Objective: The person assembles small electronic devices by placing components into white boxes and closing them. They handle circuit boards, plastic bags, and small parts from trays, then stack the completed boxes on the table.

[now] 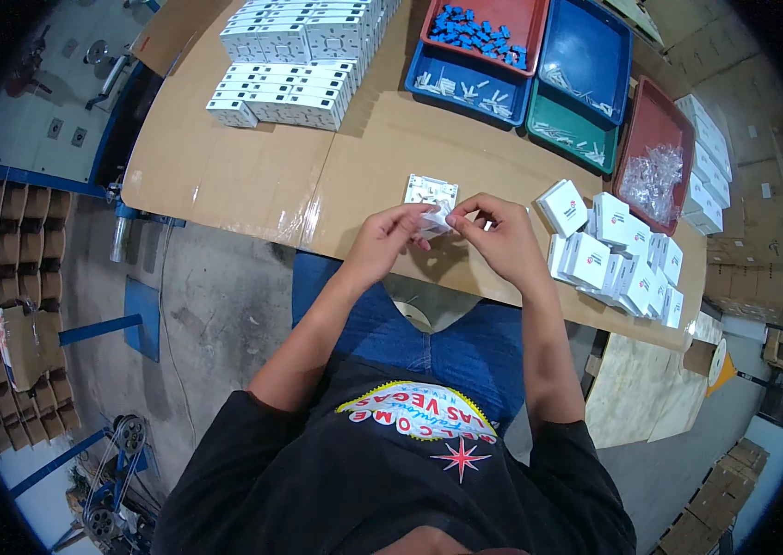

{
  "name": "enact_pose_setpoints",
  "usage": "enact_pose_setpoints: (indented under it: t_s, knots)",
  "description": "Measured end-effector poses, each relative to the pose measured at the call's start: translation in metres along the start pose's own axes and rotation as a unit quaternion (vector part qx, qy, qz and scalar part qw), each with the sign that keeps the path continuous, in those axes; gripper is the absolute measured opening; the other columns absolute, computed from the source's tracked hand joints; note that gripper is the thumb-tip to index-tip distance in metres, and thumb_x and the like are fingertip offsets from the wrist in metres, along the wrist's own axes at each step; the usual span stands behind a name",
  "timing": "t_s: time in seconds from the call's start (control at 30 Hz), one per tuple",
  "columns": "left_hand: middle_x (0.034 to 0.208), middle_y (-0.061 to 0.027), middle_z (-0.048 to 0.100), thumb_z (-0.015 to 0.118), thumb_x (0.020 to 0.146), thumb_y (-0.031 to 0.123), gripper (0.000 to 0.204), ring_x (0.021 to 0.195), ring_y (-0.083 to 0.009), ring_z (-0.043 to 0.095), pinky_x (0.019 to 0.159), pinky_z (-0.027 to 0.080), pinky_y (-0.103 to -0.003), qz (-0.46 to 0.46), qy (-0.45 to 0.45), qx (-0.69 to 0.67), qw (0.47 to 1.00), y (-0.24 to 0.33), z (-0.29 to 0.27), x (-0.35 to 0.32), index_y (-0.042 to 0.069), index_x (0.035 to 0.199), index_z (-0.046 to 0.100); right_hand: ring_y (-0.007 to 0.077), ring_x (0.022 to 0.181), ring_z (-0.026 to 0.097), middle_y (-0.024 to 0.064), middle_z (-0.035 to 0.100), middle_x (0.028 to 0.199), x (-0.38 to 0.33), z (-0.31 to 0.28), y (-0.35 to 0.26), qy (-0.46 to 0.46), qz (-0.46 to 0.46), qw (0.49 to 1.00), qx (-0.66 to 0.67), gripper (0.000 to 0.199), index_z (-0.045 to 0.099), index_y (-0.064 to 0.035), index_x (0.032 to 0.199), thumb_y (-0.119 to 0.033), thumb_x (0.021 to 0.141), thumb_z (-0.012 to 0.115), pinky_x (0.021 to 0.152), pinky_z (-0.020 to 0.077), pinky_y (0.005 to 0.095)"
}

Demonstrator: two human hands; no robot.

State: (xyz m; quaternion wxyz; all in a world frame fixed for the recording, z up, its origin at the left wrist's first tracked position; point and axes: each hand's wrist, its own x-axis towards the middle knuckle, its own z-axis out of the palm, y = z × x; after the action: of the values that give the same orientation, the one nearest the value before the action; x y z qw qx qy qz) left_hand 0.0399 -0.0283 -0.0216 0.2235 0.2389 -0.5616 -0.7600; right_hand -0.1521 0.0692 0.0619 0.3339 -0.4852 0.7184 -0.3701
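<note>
Near the table's front edge, my left hand (pixel 384 242) and my right hand (pixel 504 242) are close together, pinching a small clear plastic bag (pixel 435 220) between them. Both sets of fingertips are closed on the film. Whether anything is inside the bag is too small to tell. Just beyond it, a white square plastic piece (pixel 428 188) with cut-outs lies on the brown cardboard table cover (pixel 252 185), partly hidden by the bag.
Stacked white square units (pixel 294 65) stand far left. At the back right are a red tray (pixel 532 18) of blue parts, a blue tray (pixel 419 79) and green tray (pixel 539 139) of white pieces, and a red tray (pixel 634 129) of clear bags. White boxes (pixel 585 259) pile up at right.
</note>
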Motion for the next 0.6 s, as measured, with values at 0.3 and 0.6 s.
enact_pose_setpoints:
  t_s: [0.3, 0.6]
  knots:
    - [0.111, -0.0125, 0.071, 0.079, 0.087, 0.020, 0.046, 0.104, -0.0271, 0.065, 0.091, 0.051, -0.038, 0.231, 0.120, 0.364, 0.894, 0.020, 0.015, 0.000, 0.005, 0.129, 0.068, 0.0109, 0.066, 0.059, 0.0069, 0.071, 0.089, -0.001, 0.020, 0.022, 0.066, -0.067, 0.991, 0.099, 0.015, 0.075, 0.0000, 0.096, -0.014, 0.090, 0.076, 0.061, 0.0478, 0.0271]
    - [0.105, -0.0131, 0.069, 0.080, 0.080, 0.005, 0.047, 0.097, -0.0292, 0.065, 0.086, 0.052, -0.038, 0.233, 0.168, 0.303, 0.909, -0.012, 0.010, 0.010, 0.004, 0.125, 0.068, 0.0078, 0.064, 0.059, 0.0049, 0.072, 0.087, 0.016, 0.035, 0.022, 0.013, -0.019, 0.990, 0.140, 0.020, 0.076, -0.0014, 0.103, -0.017, 0.092, 0.077, 0.060, 0.0479, 0.0248]
